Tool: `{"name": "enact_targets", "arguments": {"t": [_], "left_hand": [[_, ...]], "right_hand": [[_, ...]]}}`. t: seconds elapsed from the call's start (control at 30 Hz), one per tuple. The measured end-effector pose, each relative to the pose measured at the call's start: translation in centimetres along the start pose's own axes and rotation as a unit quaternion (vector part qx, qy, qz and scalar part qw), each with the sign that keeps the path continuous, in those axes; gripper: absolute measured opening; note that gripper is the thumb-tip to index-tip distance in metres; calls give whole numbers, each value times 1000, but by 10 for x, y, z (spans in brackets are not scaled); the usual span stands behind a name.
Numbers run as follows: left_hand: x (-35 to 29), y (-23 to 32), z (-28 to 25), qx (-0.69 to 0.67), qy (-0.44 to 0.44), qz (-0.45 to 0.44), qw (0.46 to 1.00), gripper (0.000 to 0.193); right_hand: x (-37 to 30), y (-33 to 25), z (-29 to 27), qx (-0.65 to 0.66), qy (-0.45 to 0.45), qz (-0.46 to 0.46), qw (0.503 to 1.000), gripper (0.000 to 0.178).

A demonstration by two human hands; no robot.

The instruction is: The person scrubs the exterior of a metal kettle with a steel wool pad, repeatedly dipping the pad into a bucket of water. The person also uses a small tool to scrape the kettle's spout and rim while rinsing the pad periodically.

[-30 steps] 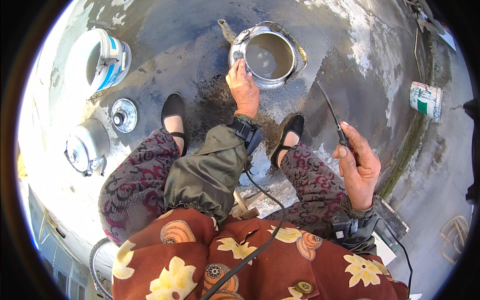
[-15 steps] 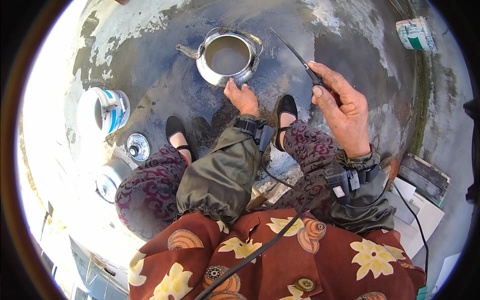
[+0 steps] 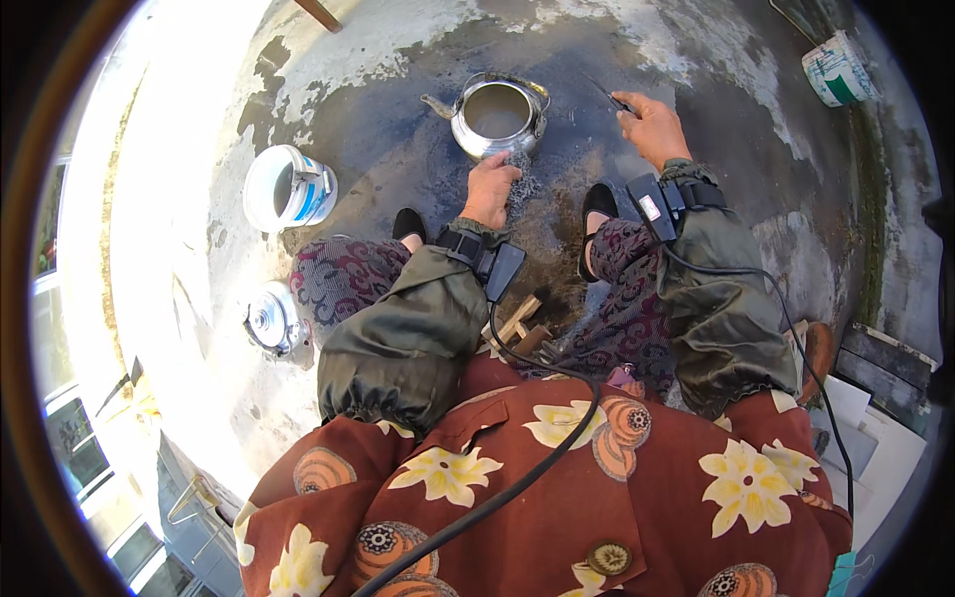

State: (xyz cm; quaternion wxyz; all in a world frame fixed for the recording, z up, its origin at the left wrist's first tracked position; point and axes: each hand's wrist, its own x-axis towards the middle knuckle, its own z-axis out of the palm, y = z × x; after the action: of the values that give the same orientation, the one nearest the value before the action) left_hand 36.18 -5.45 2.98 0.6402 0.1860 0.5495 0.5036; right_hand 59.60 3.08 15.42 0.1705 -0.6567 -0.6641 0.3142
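Note:
A silvery metal kettle (image 3: 519, 145) stands lidless on the wet ground ahead of me, murky liquid inside and its spout toward the left. My left hand (image 3: 489, 191) has its fingers closed at the kettle's near side. Just right of those fingers is a grey, glittering patch; I cannot tell whether it is splashing water or scouring wool. To the right of the kettle, apart from it, my right hand (image 3: 654, 129) grips the dark handle of a thin, pointed knife (image 3: 604, 93), its blade angled away to the far left.
At left stands a white bucket (image 3: 267, 204) with blue markings. A shiny metal pot (image 3: 271, 320) sits beside my left knee. A white-and-green pail (image 3: 838, 75) lies far right. Pieces of wood (image 3: 517, 316) lie between my legs, and cables run from both wrists.
My right hand has moved farther away with the knife. My left hand stays at the kettle, and the glittering patch now shows beside it. The whole view has shifted.

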Motion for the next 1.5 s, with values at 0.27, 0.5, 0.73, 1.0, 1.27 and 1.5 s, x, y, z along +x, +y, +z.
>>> {"name": "enact_targets", "arguments": {"t": [0.27,0.5,0.73,1.0,1.27,1.5], "left_hand": [[-93,1,9,-62,-32,-56,996,45],[-90,-9,-22,-163,-23,-48,985,39],[-94,12,-20,-228,-75,43,970,32],[-119,59,-28,-280,-129,38,950,31],[-146,121,-23,-233,-165,87,954,34],[-137,222,-70,-176,-36,189,965,33]], "right_hand": [[-24,-18,18,-2,-83,48,995,37],[-110,-37,82,374,-150,121,907,32],[-135,-45,70,716,-192,128,659,53],[-144,-75,60,761,-219,51,609,75],[-131,-78,65,791,-240,63,559,73],[-104,-103,52,777,-292,47,555,57]]}}
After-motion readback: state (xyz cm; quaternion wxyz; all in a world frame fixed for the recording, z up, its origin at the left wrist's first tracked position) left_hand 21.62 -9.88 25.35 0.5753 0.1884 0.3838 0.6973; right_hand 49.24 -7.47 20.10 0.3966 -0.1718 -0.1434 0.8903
